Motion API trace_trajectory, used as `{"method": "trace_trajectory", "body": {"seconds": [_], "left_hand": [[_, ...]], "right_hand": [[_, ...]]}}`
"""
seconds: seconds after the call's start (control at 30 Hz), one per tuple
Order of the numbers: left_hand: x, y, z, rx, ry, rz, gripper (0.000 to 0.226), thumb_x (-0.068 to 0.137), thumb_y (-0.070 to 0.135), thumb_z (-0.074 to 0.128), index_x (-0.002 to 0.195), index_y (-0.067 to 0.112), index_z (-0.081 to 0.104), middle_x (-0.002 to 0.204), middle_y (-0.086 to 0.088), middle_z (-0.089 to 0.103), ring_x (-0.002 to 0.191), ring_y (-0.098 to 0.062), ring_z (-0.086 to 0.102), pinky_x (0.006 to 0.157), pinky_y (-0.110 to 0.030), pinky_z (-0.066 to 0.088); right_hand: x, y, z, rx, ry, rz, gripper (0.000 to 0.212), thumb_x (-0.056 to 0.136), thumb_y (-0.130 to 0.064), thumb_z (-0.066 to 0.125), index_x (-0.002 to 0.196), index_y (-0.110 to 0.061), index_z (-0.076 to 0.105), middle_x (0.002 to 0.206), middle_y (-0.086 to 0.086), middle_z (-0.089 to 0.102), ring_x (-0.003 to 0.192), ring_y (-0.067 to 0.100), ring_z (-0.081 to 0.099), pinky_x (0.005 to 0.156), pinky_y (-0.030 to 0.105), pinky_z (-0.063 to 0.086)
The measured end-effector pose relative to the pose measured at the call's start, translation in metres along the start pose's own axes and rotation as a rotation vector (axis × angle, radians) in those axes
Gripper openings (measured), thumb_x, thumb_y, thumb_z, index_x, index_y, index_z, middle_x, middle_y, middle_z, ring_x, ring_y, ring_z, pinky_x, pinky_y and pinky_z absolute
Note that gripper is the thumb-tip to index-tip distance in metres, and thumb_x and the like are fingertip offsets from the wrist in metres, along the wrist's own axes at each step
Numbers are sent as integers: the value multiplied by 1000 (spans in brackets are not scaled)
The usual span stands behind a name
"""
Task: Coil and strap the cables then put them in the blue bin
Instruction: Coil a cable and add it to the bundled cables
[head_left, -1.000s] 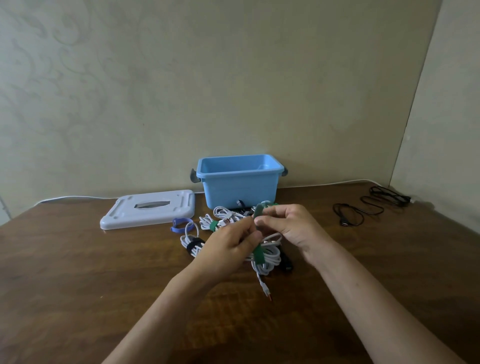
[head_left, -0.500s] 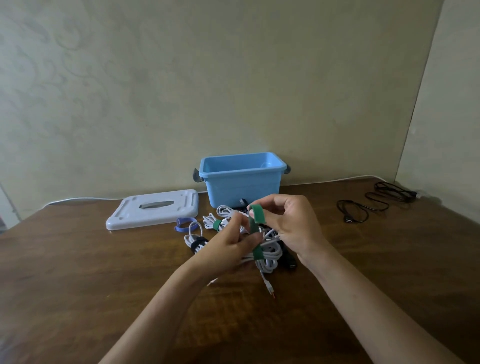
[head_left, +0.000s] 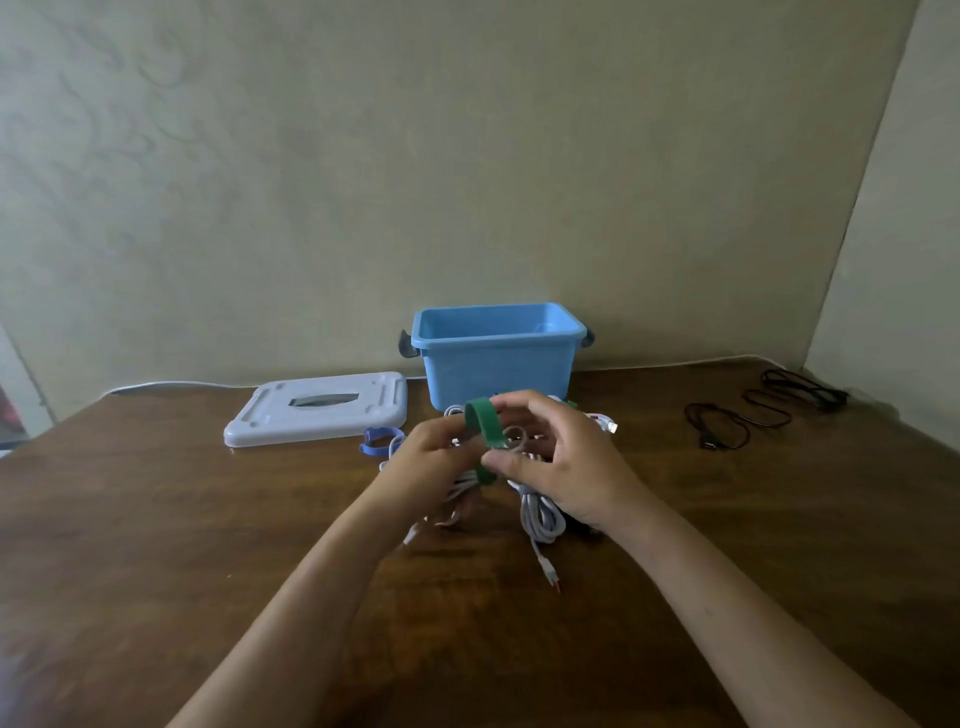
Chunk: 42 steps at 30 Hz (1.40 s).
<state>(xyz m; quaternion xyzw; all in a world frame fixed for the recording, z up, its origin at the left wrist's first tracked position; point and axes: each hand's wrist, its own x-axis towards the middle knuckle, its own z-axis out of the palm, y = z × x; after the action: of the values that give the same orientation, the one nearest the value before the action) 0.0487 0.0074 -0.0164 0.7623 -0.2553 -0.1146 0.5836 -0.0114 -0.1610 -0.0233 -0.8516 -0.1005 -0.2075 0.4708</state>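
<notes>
A coiled white cable (head_left: 540, 514) hangs between my hands above the wooden table, its plug end trailing toward me. My left hand (head_left: 431, 462) grips the coil from the left. My right hand (head_left: 561, 467) pinches a green strap (head_left: 485, 426) that arches over the coil. The blue bin (head_left: 498, 353) stands open just behind my hands, against the wall. More white cables lie behind my hands, mostly hidden.
The bin's pale grey lid (head_left: 317, 408) lies flat to the left of the bin. A blue strap (head_left: 382, 439) sits beside it. Loose black cables (head_left: 763, 410) lie at the far right near the wall corner. A white cord runs along the table's back edge.
My right hand has pulled the green strap up and over the coil, toward the left. Both hands lifted slightly and the coil shifted with them.
</notes>
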Motion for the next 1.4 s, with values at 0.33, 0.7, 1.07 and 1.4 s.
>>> {"method": "trace_trajectory", "body": {"seconds": [0.33, 0.7, 1.07, 1.4], "left_hand": [[7, -6, -4, -2, -19, -52, 23, 103, 23, 52, 109, 3, 63, 74, -22, 62, 43, -22, 54, 37, -24, 39], [10, -11, -1, 366, 189, 245, 29, 98, 26, 60, 76, 7, 68, 70, -6, 64, 66, -17, 57, 60, -32, 43], [3, -9, 0, 219, 161, 296, 23, 87, 29, 64, 71, 17, 76, 70, -1, 68, 74, -24, 63, 71, -53, 53], [8, -12, 0, 639, 149, 490, 33, 96, 31, 61, 69, 17, 73, 64, 8, 65, 63, -12, 59, 56, -23, 46]], "right_hand": [[-4, 5, 7, -246, 43, -175, 31, 78, -27, 87, 102, -32, 68, 101, -20, 64, 100, -1, 63, 87, 12, 48], [-3, 13, 7, -182, 117, -139, 29, 75, -37, 87, 99, -25, 77, 97, -15, 74, 95, 1, 67, 86, 19, 52], [-1, 14, 3, -160, 67, -71, 33, 76, -39, 86, 106, -26, 78, 99, -16, 76, 94, 0, 67, 77, 15, 47], [0, 20, 0, -105, 56, -87, 23, 78, -37, 86, 83, -19, 72, 72, -12, 67, 68, 7, 62, 61, 22, 48]]}}
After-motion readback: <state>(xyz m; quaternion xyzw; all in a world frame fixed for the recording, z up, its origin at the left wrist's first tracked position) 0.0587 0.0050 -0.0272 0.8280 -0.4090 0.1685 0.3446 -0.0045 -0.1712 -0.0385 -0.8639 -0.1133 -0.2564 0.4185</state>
